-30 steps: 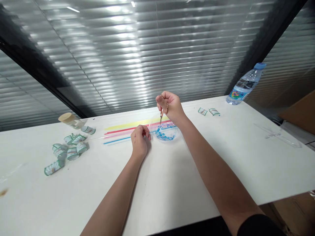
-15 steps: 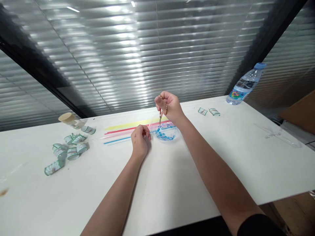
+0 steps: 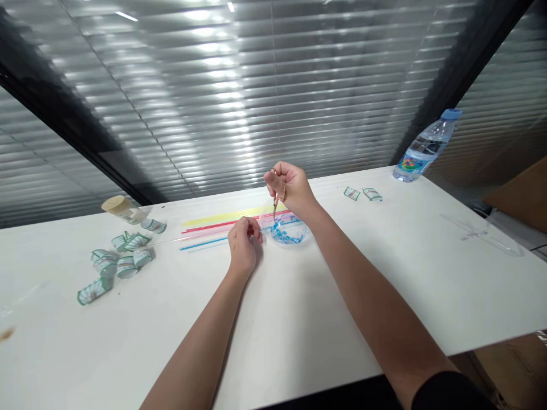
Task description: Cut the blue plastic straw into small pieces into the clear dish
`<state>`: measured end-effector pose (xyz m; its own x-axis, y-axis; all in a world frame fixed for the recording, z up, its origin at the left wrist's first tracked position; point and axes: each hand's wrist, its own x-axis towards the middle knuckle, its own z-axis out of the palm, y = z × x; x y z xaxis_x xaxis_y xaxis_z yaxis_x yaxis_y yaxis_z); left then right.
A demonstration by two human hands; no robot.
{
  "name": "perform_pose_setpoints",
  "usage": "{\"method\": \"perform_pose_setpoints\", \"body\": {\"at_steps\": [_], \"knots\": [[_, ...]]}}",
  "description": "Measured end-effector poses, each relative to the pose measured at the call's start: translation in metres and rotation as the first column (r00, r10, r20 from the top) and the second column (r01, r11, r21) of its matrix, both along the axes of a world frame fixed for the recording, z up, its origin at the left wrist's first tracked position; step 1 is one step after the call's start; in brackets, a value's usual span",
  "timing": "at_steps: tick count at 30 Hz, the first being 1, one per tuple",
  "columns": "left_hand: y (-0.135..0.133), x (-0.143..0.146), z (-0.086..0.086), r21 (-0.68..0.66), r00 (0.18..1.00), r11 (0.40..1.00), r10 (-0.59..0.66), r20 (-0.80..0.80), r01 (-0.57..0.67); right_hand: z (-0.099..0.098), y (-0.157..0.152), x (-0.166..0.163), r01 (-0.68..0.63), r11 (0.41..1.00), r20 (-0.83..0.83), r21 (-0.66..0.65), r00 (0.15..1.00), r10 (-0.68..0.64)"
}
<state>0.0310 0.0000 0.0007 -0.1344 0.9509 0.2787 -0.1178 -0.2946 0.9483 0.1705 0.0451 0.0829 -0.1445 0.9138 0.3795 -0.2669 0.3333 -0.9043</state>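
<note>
My right hand (image 3: 294, 185) holds a pair of small scissors (image 3: 276, 205) with coppery handles, fingers in the loops and blades pointing down. Beneath the blades is a clear round bowl (image 3: 294, 242) with many small blue cut pieces (image 3: 282, 234) in it. My left hand (image 3: 243, 236) rests at the bowl's left side with its fingers pinched together; what they hold is hidden. Behind and beside that hand lie thin straws or sticks: yellow (image 3: 213, 215), red (image 3: 200, 226) and blue (image 3: 203, 244). A pale, thin one reaches left from the hand.
Several green-and-white packets (image 3: 127, 266) lie at the left of the white table (image 3: 265, 330), near a container with a tan lid (image 3: 117, 204). Two more packets (image 3: 352, 193) are at the back right. A water bottle (image 3: 423, 149) stands at the right corner, before window blinds (image 3: 273, 102).
My right hand and the scissors have shifted slightly left and down, over the bowl's left side. My left hand stays in place.
</note>
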Motion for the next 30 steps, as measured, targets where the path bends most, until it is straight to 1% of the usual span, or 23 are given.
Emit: {"method": "perform_pose_setpoints", "body": {"at_steps": [5, 8, 12, 15, 23, 30], "knots": [[0.000, 0.000, 0.000, 0.008, 1.000, 1.000, -0.006, -0.018, 0.006, 0.000, 0.000, -0.001, 0.005, 1.000, 0.002, 0.000, 1.000, -0.005], [0.001, 0.000, -0.001, 0.014, 1.000, 1.000, -0.006, 0.010, 0.006, 0.001, 0.001, 0.002, 0.020, 1.000, 0.012, -0.003, 1.000, -0.020], [0.003, -0.002, -0.004, 0.018, 0.995, 0.998, 0.053, 0.087, -0.055, 0.002, 0.003, 0.009, 0.056, 0.998, 0.046, 0.009, 0.997, -0.056], [0.004, -0.004, -0.005, -0.007, 0.988, 0.995, 0.095, 0.118, -0.095, 0.003, 0.004, 0.014, 0.082, 0.996, 0.049, 0.031, 0.995, -0.084], [0.005, -0.005, -0.006, -0.025, 0.983, 0.998, 0.064, 0.171, -0.061, 0.005, 0.003, 0.017, 0.110, 0.994, 0.049, 0.013, 0.993, -0.110], [0.003, -0.004, -0.003, -0.029, 0.990, 0.998, 0.060, 0.127, -0.057, 0.005, 0.003, 0.017, 0.129, 0.991, 0.053, 0.027, 0.990, -0.130]]}}
